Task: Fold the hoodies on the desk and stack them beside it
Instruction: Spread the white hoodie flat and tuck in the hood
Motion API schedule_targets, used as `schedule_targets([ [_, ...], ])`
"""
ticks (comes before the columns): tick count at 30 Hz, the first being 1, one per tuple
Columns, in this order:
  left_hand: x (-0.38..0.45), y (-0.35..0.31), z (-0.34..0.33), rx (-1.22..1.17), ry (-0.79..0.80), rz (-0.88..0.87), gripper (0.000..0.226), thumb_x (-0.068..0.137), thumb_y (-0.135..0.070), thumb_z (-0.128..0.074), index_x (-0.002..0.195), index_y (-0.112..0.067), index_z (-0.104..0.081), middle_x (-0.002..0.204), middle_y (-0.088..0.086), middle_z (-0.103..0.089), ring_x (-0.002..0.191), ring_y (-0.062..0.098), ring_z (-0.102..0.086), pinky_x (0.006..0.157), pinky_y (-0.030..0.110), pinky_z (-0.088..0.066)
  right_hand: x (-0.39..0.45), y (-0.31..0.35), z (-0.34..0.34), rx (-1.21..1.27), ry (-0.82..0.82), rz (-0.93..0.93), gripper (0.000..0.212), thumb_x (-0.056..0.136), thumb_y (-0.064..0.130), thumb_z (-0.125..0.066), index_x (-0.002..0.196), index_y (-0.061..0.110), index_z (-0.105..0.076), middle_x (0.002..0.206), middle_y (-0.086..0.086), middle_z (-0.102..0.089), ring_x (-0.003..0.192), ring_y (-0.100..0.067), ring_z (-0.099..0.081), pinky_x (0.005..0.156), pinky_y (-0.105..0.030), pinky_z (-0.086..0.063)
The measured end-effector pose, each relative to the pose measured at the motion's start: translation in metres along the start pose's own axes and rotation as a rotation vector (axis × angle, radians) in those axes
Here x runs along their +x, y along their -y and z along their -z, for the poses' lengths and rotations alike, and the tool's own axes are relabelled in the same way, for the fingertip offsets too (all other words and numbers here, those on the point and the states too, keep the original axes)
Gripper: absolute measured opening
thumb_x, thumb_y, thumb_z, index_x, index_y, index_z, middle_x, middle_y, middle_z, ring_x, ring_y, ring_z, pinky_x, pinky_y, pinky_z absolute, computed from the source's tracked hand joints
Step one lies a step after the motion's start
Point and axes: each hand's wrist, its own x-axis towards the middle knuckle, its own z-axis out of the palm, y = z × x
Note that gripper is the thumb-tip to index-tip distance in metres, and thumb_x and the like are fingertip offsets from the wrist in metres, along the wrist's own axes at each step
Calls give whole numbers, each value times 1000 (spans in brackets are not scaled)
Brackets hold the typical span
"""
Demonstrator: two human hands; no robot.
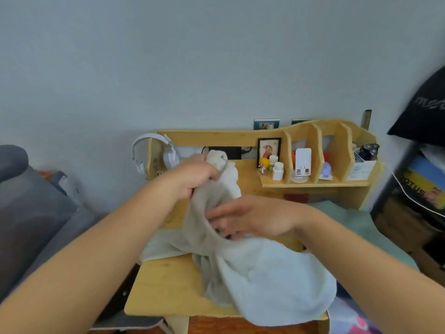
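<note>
Two hands are working a pale hoodie (265, 273) over the wooden desk (163, 285).

The left hand (192, 177) is clenching a bunched fold of the hoodie, lifting it above the desk, while the rest is lying heaped on the desktop. The right hand (255, 218) is reaching into the cloth with fingers (216, 213) straight and loose; their tips are sinking behind a fold and blurring. A green garment (349, 220) is lying behind, partly covered by the right arm.

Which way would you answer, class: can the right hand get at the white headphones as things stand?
Probably not directly. The right hand lies on the hoodie, and the left hand, gripping raised cloth, stands between it and the headphones at the desk's far left.
</note>
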Motion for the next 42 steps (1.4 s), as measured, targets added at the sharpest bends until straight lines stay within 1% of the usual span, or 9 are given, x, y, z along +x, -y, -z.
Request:
schedule_targets([
  [5,-25,-53,61,120,-114,-344,33,49,-5,-56,80,-11,-67,78,10,-65,79,26,-63,72,33,-45,6,-36,72,-92,-665,-155,26,100,25,-62,125,30,-60,117,5,-67,104,-14,-66,99,-44,-55],
  [11,-54,-133,100,155,-35,-520,47,53,3,-52,99,1,-62,79,9,-64,75,21,-65,73,27,-52,34,39,88,34,-583,202,76,90,44,-73,154,41,-32,149,19,-43,135,-3,-40,107,-33,-40],
  [16,-67,-170,124,-15,-87,-645,37,59,11,-48,84,-7,-68,77,7,-69,75,23,-70,74,30,-58,56,89,94,-43,-416,206,28,97,36,-66,124,25,-62,114,19,-65,106,0,-60,77,-15,-45],
  [21,-76,-179,172,166,-115,-590,44,75,17,-61,109,-10,-67,104,9,-75,97,23,-73,94,42,-57,57,121,156,-66,-1202,317,13,91,17,-62,95,6,-68,99,-13,-69,99,-35,-64,78,-42,-51],
  [25,-72,-165,178,254,19,-438,58,74,9,-77,128,-6,-61,118,10,-75,106,24,-73,88,39,-60,42,151,175,-219,-1461,513,29,81,4,-46,100,15,-65,109,-7,-55,101,-22,-58,81,-22,-43],
  [30,-61,-140,156,-82,77,-517,53,75,4,-71,127,-5,-63,110,10,-77,97,21,-75,81,32,-61,50,127,141,227,-1420,450,54,92,33,-58,141,13,-46,144,-6,-43,127,0,-44,111,-20,-33],
  [32,-48,-112,151,-161,134,-468,55,75,3,-76,127,-6,-61,115,12,-75,102,25,-73,85,36,-61,58,79,108,532,-1091,86,73,86,69,-59,141,24,-46,140,-5,-53,126,-25,-52,114,-45,-38],
  [36,-21,-42,139,-23,224,-241,75,64,0,-85,133,-8,-57,128,15,-68,115,27,-68,95,40,-57,59,-26,39,711,-486,-220,31,100,35,-60,119,12,-69,115,-15,-74,106,-31,-69,105,-49,-49],
  [42,-5,13,127,151,335,-23,69,76,2,-82,137,-18,-56,131,5,-69,123,21,-65,104,42,-50,37,-52,88,680,-874,108,33,98,42,-63,126,25,-66,117,-1,-74,110,-22,-69,98,-48,-54],
])
